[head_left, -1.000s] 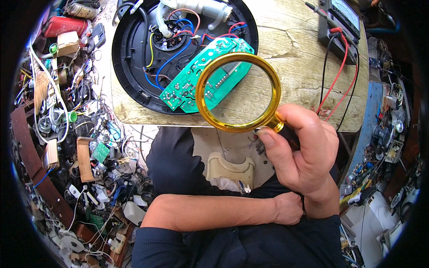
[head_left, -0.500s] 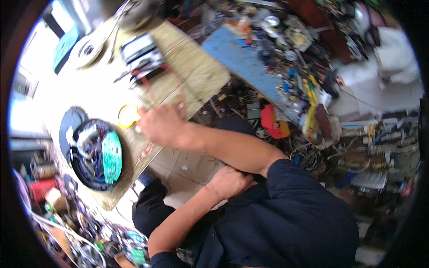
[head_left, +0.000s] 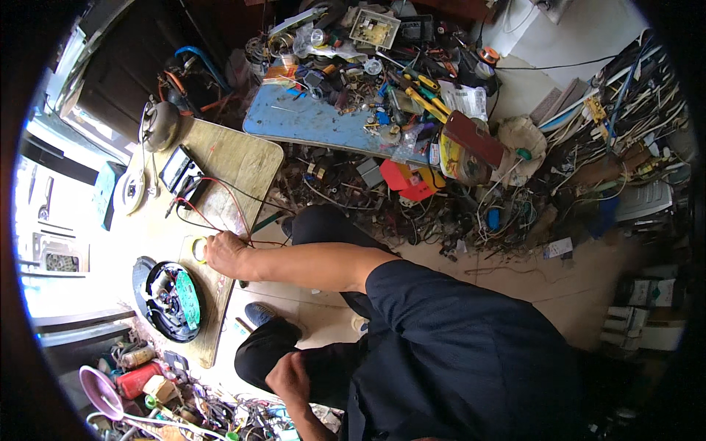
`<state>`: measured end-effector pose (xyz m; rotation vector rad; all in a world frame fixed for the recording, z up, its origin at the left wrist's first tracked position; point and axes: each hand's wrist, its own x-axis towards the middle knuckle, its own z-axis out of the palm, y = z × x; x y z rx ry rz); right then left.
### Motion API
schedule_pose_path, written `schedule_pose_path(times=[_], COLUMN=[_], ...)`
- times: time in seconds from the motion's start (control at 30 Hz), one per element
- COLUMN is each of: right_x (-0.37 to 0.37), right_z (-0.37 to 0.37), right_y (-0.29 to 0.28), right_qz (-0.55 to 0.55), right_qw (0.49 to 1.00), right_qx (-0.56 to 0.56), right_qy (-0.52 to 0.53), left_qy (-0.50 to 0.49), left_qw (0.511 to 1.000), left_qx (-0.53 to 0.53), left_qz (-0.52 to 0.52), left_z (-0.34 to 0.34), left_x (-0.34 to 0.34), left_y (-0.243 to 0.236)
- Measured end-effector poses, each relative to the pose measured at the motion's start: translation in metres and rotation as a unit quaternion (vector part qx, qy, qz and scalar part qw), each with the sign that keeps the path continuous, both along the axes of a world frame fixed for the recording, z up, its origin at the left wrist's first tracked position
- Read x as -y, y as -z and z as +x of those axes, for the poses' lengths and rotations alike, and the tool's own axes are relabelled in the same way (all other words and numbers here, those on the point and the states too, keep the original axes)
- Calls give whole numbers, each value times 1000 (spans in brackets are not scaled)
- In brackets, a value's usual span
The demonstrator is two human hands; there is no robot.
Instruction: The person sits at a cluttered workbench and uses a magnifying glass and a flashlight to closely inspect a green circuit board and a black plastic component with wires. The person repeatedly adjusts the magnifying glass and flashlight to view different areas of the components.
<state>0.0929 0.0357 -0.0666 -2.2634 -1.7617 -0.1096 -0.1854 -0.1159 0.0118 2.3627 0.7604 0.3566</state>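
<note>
My right hand (head_left: pixel 225 253) is at the wooden table's front part, closed on the yellow-rimmed magnifying glass (head_left: pixel 198 251), low over the top. My left hand (head_left: pixel 287 378) is down by my left leg, fingers curled; what they hold, if anything, is hidden. Left of my right hand lies a round black appliance housing (head_left: pixel 167 332) with a green circuit board (head_left: pixel 188 300) and wiring inside. Beyond the hand sit an analogue multimeter (head_left: pixel 179 169) and its red and black leads, which trail near my fingers.
A metal kettle-like vessel (head_left: pixel 159 126) stands at the table's far end. A blue board (head_left: pixel 287 121) bears jumbled tools and parts. Heaps of cables (head_left: pixel 596 125) fill the right. A purple basin (head_left: pixel 99 389) and red cylinder (head_left: pixel 138 378) sit among clutter at lower left.
The view has swung toward the clutter on the right. My right hand has lowered the magnifier to the table. My left hand has moved from beside my right arm to my left leg.
</note>
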Motion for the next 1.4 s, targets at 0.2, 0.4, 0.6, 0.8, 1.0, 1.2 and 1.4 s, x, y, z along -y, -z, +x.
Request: schedule_pose_path(times=[0.2, 0.4, 0.6, 0.8, 1.0, 1.2, 1.4], right_x=[30, 126, 210, 238, 202, 193, 187], right_z=[9, 65, 238, 346, 366, 379, 384], right_y=[-33, -77, -53, -79, -66, -62, -51], right_qz=[41, 168, 191, 141, 82, 69, 104], right_qw=[999, 982, 936, 923, 936, 925, 924], right_qx=[-12, -84, -96, -37, -58, -118, -103], right_qy=[-32, -21, 278, 355, 337, 355, 354], left_qy=[-257, -301, -293, -301, -299, -303, -298], left_qw=[962, 927, 936, 934, 932, 931, 925], left_qx=[74, 138, 113, 104, 78, 63, 39], left_qz=[61, 179, 158, 165, 188, 193, 233], left_z=[-47, -44, -30, -22, -16, -4, -6], left_x=[-19, -22, -14, -16, -18, -14, -13], left_y=[13, 42, 24, 30, 31, 25, 26])
